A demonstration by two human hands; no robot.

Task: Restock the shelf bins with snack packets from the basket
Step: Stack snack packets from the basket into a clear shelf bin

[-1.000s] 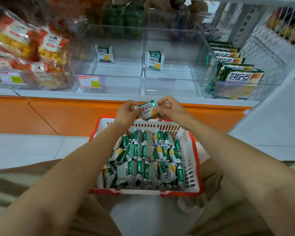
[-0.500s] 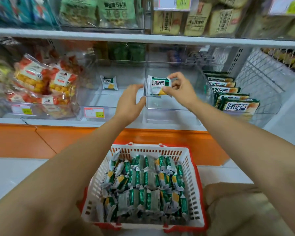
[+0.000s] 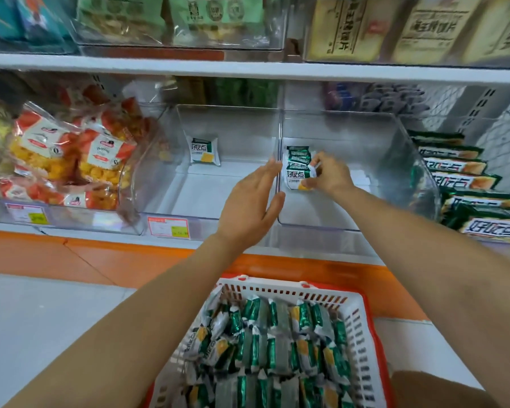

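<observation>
Inside the centre-right bin (image 3: 365, 134), the right grip (image 3: 331, 175) pinches a snack packet (image 3: 297, 172); left grip (image 3: 251, 207) flat, empty; lower-centre basket (image 3: 362, 319) holds many packets (image 3: 265, 348).

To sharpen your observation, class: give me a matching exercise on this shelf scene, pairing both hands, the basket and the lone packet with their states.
1 left hand
2 right hand
3 basket
4 lone snack packet

A stands in left clear bin
B pinches held packet in right clear bin
C open, empty
D full of green packets

Pairs: 1-C, 2-B, 3-D, 4-A
</observation>
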